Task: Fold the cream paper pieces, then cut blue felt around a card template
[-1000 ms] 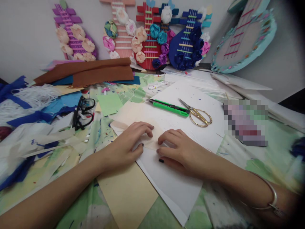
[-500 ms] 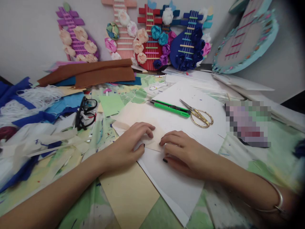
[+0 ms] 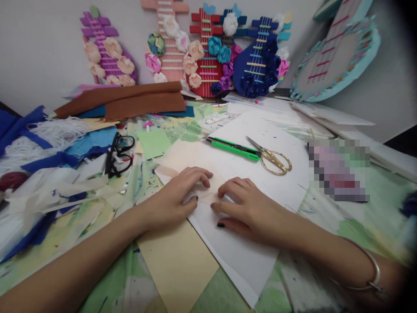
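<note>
Scissors (image 3: 274,161) lie on the sheet (image 3: 283,134), right of the cutter (image 3: 234,149)

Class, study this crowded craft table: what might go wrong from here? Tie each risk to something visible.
1. The thin pale-peach paper lies under the curled left hand and right hand; it could crease or tear.
2. The green plastic utility knife lies just beyond the fingers; if its blade is out, a forward reach might cut someone.
3. The gold-handled metal scissors lie open-handled against the knife; lifting one may drag the other.
</note>
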Available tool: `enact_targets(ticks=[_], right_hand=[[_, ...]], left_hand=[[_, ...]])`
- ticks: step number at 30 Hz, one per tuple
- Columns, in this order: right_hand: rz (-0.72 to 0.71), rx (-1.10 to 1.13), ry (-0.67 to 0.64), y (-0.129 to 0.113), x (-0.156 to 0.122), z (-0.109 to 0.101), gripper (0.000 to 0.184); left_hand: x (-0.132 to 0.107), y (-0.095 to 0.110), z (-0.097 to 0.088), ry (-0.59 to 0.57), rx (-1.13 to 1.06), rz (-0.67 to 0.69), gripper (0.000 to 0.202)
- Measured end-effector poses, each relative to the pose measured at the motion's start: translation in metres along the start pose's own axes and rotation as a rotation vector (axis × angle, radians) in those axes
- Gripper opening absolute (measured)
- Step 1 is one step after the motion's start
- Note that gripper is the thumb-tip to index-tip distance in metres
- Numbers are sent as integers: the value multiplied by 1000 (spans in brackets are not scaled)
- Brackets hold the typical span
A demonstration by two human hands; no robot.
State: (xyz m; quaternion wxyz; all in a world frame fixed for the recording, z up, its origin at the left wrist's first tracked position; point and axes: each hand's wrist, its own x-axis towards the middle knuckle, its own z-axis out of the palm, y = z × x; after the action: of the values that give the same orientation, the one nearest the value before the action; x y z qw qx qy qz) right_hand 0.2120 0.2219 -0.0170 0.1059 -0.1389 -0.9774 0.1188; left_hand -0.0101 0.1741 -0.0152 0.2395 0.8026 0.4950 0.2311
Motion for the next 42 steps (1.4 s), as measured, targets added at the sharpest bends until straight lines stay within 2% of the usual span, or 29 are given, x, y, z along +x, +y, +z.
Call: enact_targets(ticks=[5,9,13,17,20,22,24,27,30,33,38,42], right_hand=[[0,6,4,0,-1,-2,22],[-12,-2,38,8,-2,-6,21],[7,-32,119,28,-4,-9,20],[73,-124,210,41,-6,-9,22],[75,-121,278,38,-6,-11,30],[29,-52,263,33,-5,-12,31],[-36,36,193,28,-4,-12,29],[-74,112,124,25,-2,-8,22],[-68,129,176,26,0,-3,15],[-70,136,217,28,1,2,16],[-4,184,251,28,1,3,14],[76,224,228,24,2,-2,11]], left_hand=[[-1,-3,0,39,6,2,44],[-2,-3,-4,120,166,108,38],[-2,3,-10,34,347,222,30],[-4,9,-9,-30,385,228,32],[-6,12,0,-40,392,183,41],[-6,15,8,-3,405,117,45],[-7,17,15,60,425,68,43],[-7,18,21,113,441,78,33],[-7,15,19,148,450,152,21],[-7,12,15,177,460,218,21],[-7,12,14,142,389,233,19],[-6,9,19,199,378,262,15]])
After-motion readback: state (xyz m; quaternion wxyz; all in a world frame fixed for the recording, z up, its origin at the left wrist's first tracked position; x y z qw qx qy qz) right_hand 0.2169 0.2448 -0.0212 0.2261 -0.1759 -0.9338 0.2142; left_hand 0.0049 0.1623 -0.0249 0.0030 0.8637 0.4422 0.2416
